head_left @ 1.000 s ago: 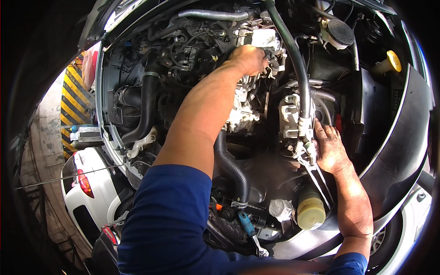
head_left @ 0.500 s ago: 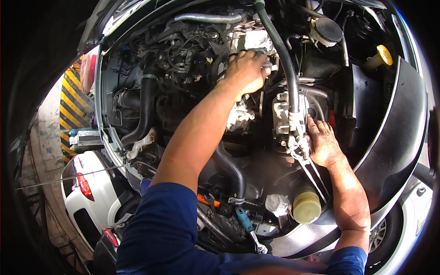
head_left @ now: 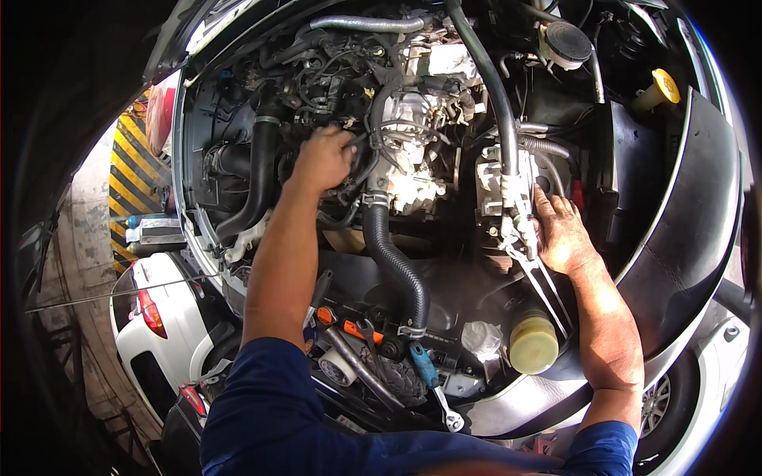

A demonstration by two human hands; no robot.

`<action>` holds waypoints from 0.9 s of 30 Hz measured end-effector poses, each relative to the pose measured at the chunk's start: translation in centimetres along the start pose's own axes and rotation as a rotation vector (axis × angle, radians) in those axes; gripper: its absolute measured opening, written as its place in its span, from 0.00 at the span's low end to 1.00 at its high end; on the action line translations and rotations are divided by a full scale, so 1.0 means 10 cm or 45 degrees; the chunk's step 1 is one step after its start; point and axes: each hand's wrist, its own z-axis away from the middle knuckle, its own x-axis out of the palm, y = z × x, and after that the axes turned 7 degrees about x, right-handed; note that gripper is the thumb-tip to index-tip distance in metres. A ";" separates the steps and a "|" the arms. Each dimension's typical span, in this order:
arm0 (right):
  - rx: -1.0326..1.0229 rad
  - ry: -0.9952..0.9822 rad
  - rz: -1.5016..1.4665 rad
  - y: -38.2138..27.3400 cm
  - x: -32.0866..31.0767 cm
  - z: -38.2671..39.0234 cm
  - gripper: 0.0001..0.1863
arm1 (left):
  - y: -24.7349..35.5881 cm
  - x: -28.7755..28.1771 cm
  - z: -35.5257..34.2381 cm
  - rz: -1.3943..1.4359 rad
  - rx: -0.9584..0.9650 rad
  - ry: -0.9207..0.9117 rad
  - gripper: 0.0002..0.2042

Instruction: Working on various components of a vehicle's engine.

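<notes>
Engine (head_left: 414, 190): left hand (head_left: 324, 160) near hose (head_left: 378, 120), right hand (head_left: 565, 236) at metal housing (head_left: 492, 187) edge; cannot tell either grip; gap (head_left: 461, 226) between engine, housing.

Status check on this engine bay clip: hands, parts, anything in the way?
Left hand among dark engine parts, grip unclear. Right hand spread against pale metal unit. Black ribbed hose lies lower, between hands.

sleeves (head_left: 266, 381): short, navy | left hand (head_left: 325, 161): bare | right hand (head_left: 567, 238): bare
</notes>
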 end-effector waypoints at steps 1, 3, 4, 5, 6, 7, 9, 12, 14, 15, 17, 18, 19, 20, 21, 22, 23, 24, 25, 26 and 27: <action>0.000 0.001 0.006 0.01 -0.01 0.01 0.35 | -0.08 -0.07 0.01 -0.003 -0.002 0.001 0.12; -0.011 0.002 -0.002 0.01 -0.01 -0.01 0.34 | -0.34 -0.26 0.09 -0.047 0.222 0.297 0.11; -0.006 0.001 -0.003 0.02 -0.01 0.00 0.34 | -0.38 -0.36 0.12 -0.039 0.230 0.294 0.11; 0.006 -0.002 -0.002 0.03 -0.01 0.01 0.34 | -0.42 -0.47 0.17 0.092 0.142 0.358 0.10; 0.007 0.003 0.003 0.02 0.00 0.00 0.34 | -0.46 -0.55 0.22 0.218 0.051 0.423 0.09; -0.003 0.010 0.003 0.00 0.01 -0.01 0.34 | -0.54 -0.57 0.30 0.211 0.051 0.422 0.09; -0.005 0.028 0.023 0.00 0.04 -0.01 0.34 | -0.69 -0.49 0.41 0.696 -0.083 0.578 0.09; -0.013 0.040 0.045 0.01 0.02 0.00 0.34 | -0.85 -0.28 0.46 1.768 -0.287 0.892 0.11; -0.021 0.053 0.046 0.02 0.03 0.00 0.33 | -0.98 -0.23 0.58 1.961 -0.236 0.987 0.12; -0.017 0.052 0.058 0.03 0.02 0.01 0.33 | -1.01 -0.15 0.59 2.167 -0.175 1.074 0.13; -0.028 0.055 0.052 -0.04 -0.01 0.01 0.33 | -1.11 -0.05 0.69 2.230 -0.186 1.167 0.14; -0.031 0.077 0.028 -0.08 -0.02 0.01 0.32 | -1.17 -0.03 0.72 2.302 -0.195 1.247 0.14; -0.031 0.074 0.038 -0.09 -0.03 0.01 0.32 | -1.05 0.00 0.68 2.309 -0.199 1.253 0.14; -0.008 0.070 0.066 -0.11 -0.05 0.01 0.32 | -0.88 0.09 0.60 1.982 -0.215 1.118 0.14; 0.015 0.068 0.098 -0.11 -0.07 0.02 0.31 | -0.65 0.14 0.49 1.660 -0.227 0.983 0.13; 0.002 0.131 0.098 -0.08 -0.07 0.05 0.30 | -0.45 0.14 0.40 1.341 -0.320 0.813 0.13; -0.021 0.183 0.094 -0.01 -0.05 0.06 0.29 | -0.26 0.14 0.30 1.027 -0.403 0.638 0.13; -0.059 0.216 0.122 0.06 -0.03 0.05 0.28 | -0.12 0.12 0.23 0.821 -0.267 0.665 0.13; -0.101 0.247 0.147 0.10 0.00 0.04 0.27 | -0.02 0.12 0.17 0.610 -0.137 0.689 0.14; -0.206 0.398 0.171 0.08 0.04 0.02 0.23 | 0.00 0.16 0.15 0.502 -0.125 0.750 0.16; -0.221 0.403 0.182 0.10 0.07 -0.01 0.23 | 0.03 0.22 0.13 0.401 -0.109 0.809 0.18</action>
